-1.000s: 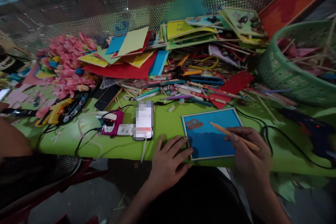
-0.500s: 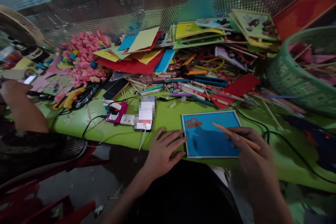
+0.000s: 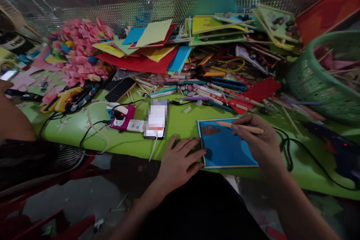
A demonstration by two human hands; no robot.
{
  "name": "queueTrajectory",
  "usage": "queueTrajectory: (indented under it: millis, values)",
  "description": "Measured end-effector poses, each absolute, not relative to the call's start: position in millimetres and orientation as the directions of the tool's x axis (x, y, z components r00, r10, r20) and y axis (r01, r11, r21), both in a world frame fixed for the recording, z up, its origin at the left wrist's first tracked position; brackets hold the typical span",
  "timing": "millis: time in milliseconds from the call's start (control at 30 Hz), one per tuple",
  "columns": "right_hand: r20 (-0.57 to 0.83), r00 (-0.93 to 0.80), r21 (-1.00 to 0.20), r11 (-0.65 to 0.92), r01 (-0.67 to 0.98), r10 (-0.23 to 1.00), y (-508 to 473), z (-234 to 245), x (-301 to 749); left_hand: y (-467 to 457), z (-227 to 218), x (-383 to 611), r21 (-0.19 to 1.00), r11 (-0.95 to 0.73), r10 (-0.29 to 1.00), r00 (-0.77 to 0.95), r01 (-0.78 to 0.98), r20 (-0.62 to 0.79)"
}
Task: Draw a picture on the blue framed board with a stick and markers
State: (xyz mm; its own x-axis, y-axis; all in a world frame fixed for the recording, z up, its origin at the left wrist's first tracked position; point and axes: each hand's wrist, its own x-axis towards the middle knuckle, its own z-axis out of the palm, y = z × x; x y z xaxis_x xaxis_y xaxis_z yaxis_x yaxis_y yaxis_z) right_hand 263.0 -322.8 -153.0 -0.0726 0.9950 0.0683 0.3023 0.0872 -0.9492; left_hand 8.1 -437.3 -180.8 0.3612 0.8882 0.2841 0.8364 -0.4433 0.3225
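The right hand (image 3: 260, 138) is closed around a pencil (image 3: 225, 124). Its tip is at the upper part of the blue board (image 3: 225, 150), near the brown shape (image 3: 210, 129); whether it touches, one cannot tell. The left hand (image 3: 181, 161) has the fingers spread, at the board's left edge. The board lies on the tabletop (image 3: 181, 122), right of the phone (image 3: 156, 116).

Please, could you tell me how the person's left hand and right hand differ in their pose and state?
The left hand lies palm down with its fingers spread, while the right hand is curled in a grip.
The left hand holds nothing that I can see; the right hand holds an orange pencil.
The left hand is at the left edge of the blue board, the right hand at its right side.
Both are bare.
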Motion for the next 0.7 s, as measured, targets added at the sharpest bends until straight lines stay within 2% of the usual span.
queueTrajectory:
  millis: [300,467,700]
  values:
    - [0.04,-0.049,-0.949,0.053,0.311,0.998,-314.1,-156.7,257.1,-436.4,-181.3,8.7,0.364,-0.457,0.882,0.36,0.812,0.304]
    - [0.004,-0.112,-0.952,0.039,0.303,0.994,-316.7,-155.5,256.5,-435.8,-181.2,9.5,0.378,-0.458,0.879,0.347,0.804,0.326]
    - [-0.076,-0.193,-0.946,-0.01,0.325,0.978,-318.9,-155.4,254.4,-436.0,-180.5,9.9,0.386,-0.436,0.895,0.346,0.813,0.282]
